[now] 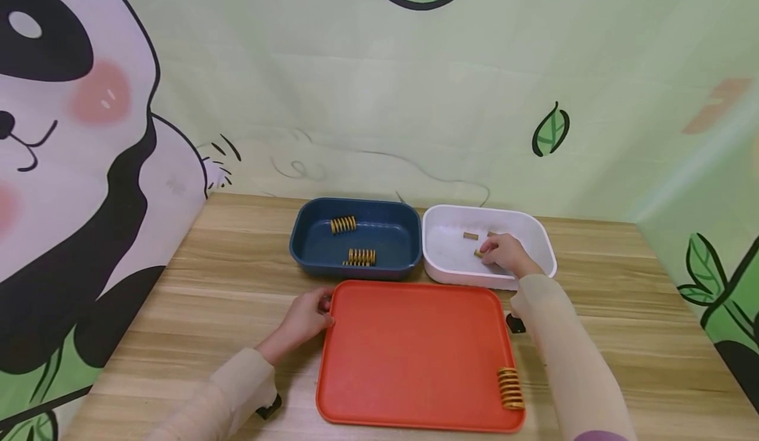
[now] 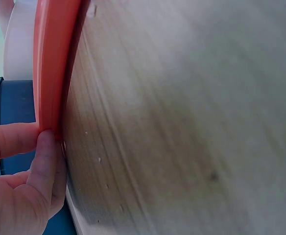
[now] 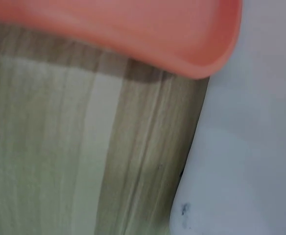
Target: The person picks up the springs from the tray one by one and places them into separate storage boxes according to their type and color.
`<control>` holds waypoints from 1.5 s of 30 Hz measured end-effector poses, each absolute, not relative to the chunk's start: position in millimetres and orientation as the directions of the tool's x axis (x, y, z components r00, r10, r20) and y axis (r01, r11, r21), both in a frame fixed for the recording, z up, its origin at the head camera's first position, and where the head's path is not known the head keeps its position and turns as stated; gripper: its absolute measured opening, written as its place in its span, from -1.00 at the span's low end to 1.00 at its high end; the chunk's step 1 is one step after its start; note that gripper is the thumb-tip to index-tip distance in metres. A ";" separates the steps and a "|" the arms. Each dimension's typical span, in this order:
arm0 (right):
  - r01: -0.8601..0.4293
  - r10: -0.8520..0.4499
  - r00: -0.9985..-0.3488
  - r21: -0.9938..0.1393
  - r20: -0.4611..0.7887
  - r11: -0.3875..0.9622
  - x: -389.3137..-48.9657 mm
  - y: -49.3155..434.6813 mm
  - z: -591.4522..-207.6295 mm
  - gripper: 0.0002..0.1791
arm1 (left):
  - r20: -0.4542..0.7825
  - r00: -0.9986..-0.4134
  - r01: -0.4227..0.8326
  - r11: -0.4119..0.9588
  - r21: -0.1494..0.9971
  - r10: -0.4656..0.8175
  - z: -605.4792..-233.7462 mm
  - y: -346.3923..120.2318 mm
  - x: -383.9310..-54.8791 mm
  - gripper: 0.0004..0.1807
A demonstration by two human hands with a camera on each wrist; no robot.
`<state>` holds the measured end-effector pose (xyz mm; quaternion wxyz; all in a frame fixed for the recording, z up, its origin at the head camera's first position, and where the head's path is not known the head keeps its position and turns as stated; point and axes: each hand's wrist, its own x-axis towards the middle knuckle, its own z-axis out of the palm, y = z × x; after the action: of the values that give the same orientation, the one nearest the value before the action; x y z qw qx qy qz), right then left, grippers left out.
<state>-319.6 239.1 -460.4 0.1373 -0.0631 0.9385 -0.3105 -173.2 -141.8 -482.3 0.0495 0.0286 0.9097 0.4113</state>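
My left hand (image 1: 306,316) pinches the left rim of a red tray (image 1: 415,355); the left wrist view shows thumb and fingers (image 2: 44,154) on either side of the rim. A gold coil spring (image 1: 510,388) lies at the tray's lower right corner. Reaching into a white bin (image 1: 441,266), my right hand (image 1: 503,254) pinches a small brown wooden dowel (image 1: 477,253) at its fingertips. Another dowel (image 1: 470,235) lies behind it, and one more is partly covered by the hand. In the right wrist view the hand is out of sight.
A dark blue bin (image 1: 391,271) stands left of the white one, behind the tray, with a gold spring (image 1: 342,224) at its back and further springs (image 1: 362,256) near its front. All stand on a wooden table (image 1: 237,283) against a printed cloth backdrop (image 1: 356,98).
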 end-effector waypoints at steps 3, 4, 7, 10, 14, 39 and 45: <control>-0.044 -0.208 -0.955 -0.592 -0.213 0.805 -318.8 239.4 -460.5 -0.78 | -0.063 -0.993 0.015 0.659 0.752 0.095 -481.8 -141.4 -173.1 -0.51; -0.040 -0.204 -0.955 -0.589 -0.215 0.807 -318.6 239.6 -460.3 -0.78 | -0.062 -0.994 0.016 0.659 0.752 0.095 -482.0 -141.4 -173.3 -0.51; -0.021 -0.191 -0.954 -0.586 -0.229 0.810 -317.5 240.0 -458.5 -0.77 | -0.060 -0.994 0.018 0.655 0.755 0.096 -481.6 -141.1 -172.9 -0.50; 0.012 -0.173 -0.951 -0.590 -0.257 0.807 -316.3 240.5 -455.1 -0.75 | -0.058 -0.994 0.019 0.652 0.758 0.097 -481.7 -141.2 -172.7 -0.50; 0.019 -0.177 -0.948 -0.602 -0.265 0.798 -314.3 241.9 -450.2 -0.74 | -0.066 -0.994 0.007 0.651 0.759 0.088 -482.1 -141.1 -173.2 -0.50; -0.199 -0.288 -0.955 -0.572 -0.068 0.796 -293.7 255.9 -431.5 -0.79 | -0.078 -0.994 -0.009 0.659 0.752 0.075 -480.9 -139.9 -173.2 -0.49; -0.224 -0.311 -0.949 -0.571 -0.059 0.790 -289.7 256.2 -430.1 -0.79 | -0.078 -0.994 -0.008 0.662 0.749 0.077 -481.5 -140.1 -173.1 -0.50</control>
<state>-289.7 256.2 -430.1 0.0750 -0.1418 0.9430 -0.2915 -173.1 -140.1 -481.5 0.0513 0.0190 0.9102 0.4105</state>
